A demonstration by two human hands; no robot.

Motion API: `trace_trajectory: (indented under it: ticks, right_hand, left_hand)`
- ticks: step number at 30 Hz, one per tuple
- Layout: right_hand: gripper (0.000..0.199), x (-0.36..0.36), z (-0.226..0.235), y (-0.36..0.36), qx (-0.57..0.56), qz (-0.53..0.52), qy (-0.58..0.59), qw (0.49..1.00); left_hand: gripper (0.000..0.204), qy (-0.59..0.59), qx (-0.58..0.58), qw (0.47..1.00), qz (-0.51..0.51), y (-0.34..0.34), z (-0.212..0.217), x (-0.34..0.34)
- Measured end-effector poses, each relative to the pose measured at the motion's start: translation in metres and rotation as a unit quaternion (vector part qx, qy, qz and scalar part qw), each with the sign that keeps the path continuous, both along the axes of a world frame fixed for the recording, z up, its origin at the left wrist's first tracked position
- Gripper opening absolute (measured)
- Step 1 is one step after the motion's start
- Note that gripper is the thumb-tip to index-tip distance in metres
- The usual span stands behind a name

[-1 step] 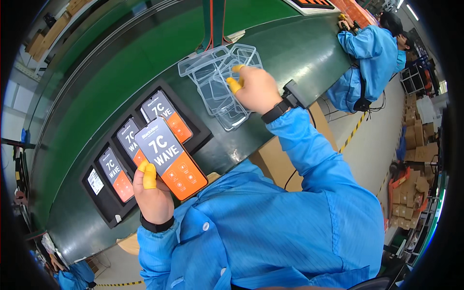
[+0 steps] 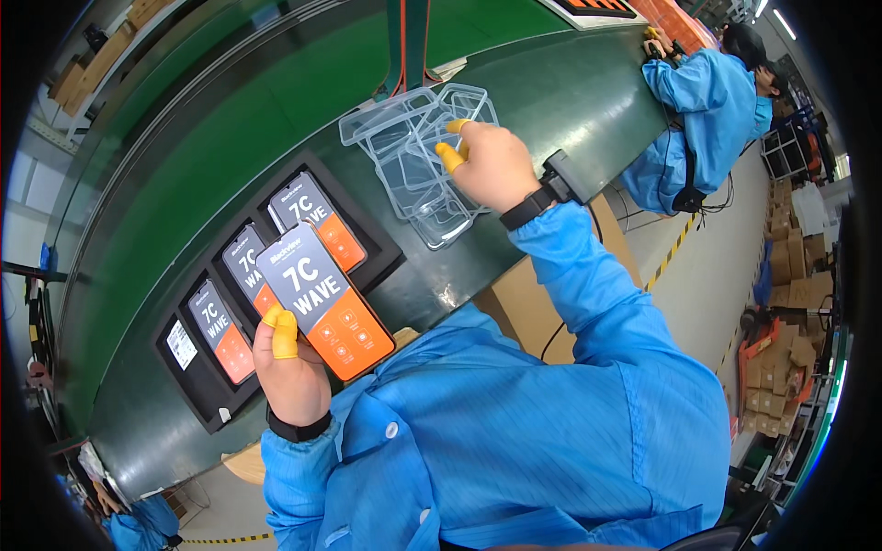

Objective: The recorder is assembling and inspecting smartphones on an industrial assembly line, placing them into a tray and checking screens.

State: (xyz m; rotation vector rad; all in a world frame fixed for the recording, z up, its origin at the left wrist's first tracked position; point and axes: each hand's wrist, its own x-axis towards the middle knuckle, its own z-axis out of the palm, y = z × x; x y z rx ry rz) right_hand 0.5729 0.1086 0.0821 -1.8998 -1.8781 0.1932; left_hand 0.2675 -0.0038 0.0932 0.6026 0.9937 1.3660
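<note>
A smartphone (image 2: 322, 298) with a grey and orange front rests in my left hand (image 2: 292, 367), whose fingers wear yellow finger cots. Behind it, several similar phones lie in the slots of a black foam tray (image 2: 197, 390). The held phone partly covers one of them. Over a loose group of clear plastic boxes (image 2: 390, 119) hovers my right hand (image 2: 496, 165). Its thumb and forefinger, also in yellow cots, are apart with nothing visible between them. The other fingers of that hand are mostly hidden. Whether it touches the boxes I cannot tell.
The green workbench (image 2: 542, 101) curves across the view, with a green post (image 2: 405, 46) rising behind the boxes. A brown carton (image 2: 524, 308) stands below its near edge. A co-worker in blue (image 2: 703, 110) works at the far right. A cable hangs near my right wrist.
My right hand has shifted slightly to the right and away over the plastic boxes. The left hand and its phone stay in place.
</note>
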Motion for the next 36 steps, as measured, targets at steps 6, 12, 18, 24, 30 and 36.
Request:
trace_trajectory:
  ticks: [6, 12, 18, 24, 30, 36]
  right_hand:
    - [0.042, -0.001, 0.003, -0.004, -0.004, 0.049, -0.025, 0.998]
    - [0.044, -0.035, 0.000, -0.021, 0.083, 0.166, -0.087, 0.979]
    - [0.049, -0.053, -0.016, -0.012, 0.033, 0.144, -0.166, 0.975]
    - [0.049, -0.057, -0.006, -0.005, 0.000, 0.126, -0.185, 0.975]
    - [0.037, -0.044, 0.001, -0.007, 0.072, 0.113, -0.108, 0.985]
    - [0.019, -0.001, 0.013, -0.002, 0.244, 0.042, -0.004, 0.969]
  left_hand:
    - [0.018, 0.000, 0.005, 1.000, -0.013, 0.002, 0.000, 0.000]
    - [0.019, -0.005, 0.026, 0.999, -0.018, 0.000, -0.007, -0.002]
    - [0.019, 0.001, 0.017, 1.000, -0.006, -0.003, -0.002, -0.004]
    - [0.019, 0.010, 0.019, 1.000, -0.008, -0.008, -0.003, -0.010]
    - [0.019, 0.000, 0.027, 1.000, 0.001, -0.012, -0.003, -0.014]
    - [0.019, -0.007, 0.025, 1.000, 0.010, -0.011, -0.004, -0.015]
